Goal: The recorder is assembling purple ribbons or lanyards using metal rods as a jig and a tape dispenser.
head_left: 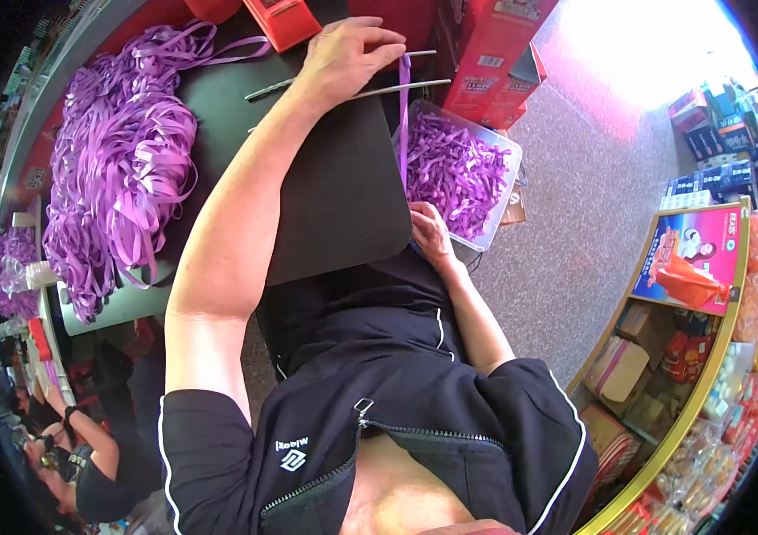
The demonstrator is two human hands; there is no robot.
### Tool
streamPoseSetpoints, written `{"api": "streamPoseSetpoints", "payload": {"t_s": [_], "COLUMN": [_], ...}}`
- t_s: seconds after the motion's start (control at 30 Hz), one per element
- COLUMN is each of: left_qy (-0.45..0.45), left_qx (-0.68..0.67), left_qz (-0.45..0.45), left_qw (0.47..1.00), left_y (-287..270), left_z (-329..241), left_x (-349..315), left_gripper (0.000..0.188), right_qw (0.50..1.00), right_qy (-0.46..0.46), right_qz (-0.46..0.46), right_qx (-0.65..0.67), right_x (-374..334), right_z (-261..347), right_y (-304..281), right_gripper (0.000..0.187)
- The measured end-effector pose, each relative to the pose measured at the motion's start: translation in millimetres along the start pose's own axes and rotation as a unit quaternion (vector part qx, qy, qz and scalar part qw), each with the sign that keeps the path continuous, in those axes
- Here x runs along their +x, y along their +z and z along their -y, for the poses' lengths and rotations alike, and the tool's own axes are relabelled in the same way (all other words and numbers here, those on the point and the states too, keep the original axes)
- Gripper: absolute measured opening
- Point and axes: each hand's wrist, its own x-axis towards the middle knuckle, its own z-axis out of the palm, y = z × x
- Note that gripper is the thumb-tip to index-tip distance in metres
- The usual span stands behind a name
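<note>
My left hand (349, 61) reaches across the dark tabletop (334, 196) to two thin metal rods (401, 88) that stick out past its right edge. Its fingers are bent, their tips at the top of a flat purple ribbon (404, 134). The ribbon hangs down over the rods in a straight strip. My right hand (433, 235) is closed by the table's right edge, just below the ribbon's lower end. A small bit of blue shows at its fingers, too hidden to name. Beside it a clear plastic bin (511, 178) holds many short purple ribbon pieces (454, 174).
A big tangled heap of purple ribbon (125, 152) lies on the table's left. Red boxes (495, 62) stand behind the bin. To the right is a glass display case (655, 357) with packaged goods. Another person (94, 455) works at far lower left.
</note>
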Motion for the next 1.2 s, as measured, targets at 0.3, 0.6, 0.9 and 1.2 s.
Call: {"api": "streamPoseSetpoints", "payload": {"t_s": [0.3, 0.6, 0.9, 1.2], "left_qy": [0.003, -0.058, -0.071, -0.069], "left_qx": [0.046, -0.041, 0.004, 0.026], "left_qz": [0.024, 0.069, 0.068, 0.074], "left_qw": [0.999, 0.995, 0.995, 0.995], "left_y": [-4, -18, -10, -9], "left_z": [-17, -10, 1, 3], "left_x": [-1, -4, 1, 0], "left_gripper": [0.024, 0.025, 0.026, 0.028], "right_qw": [1.000, 0.997, 0.966, 0.988], "right_qy": [0.011, 0.037, 0.138, -0.108], "right_qz": [-0.005, -0.037, -0.089, -0.052], "right_qx": [-0.007, 0.063, 0.200, -0.096], "right_x": [0, -11, -51, -56], "right_z": [4, 6, 24, 144], "right_y": [2, -3, -36, -97], "right_gripper": [0.021, 0.017, 0.020, 0.017]}}
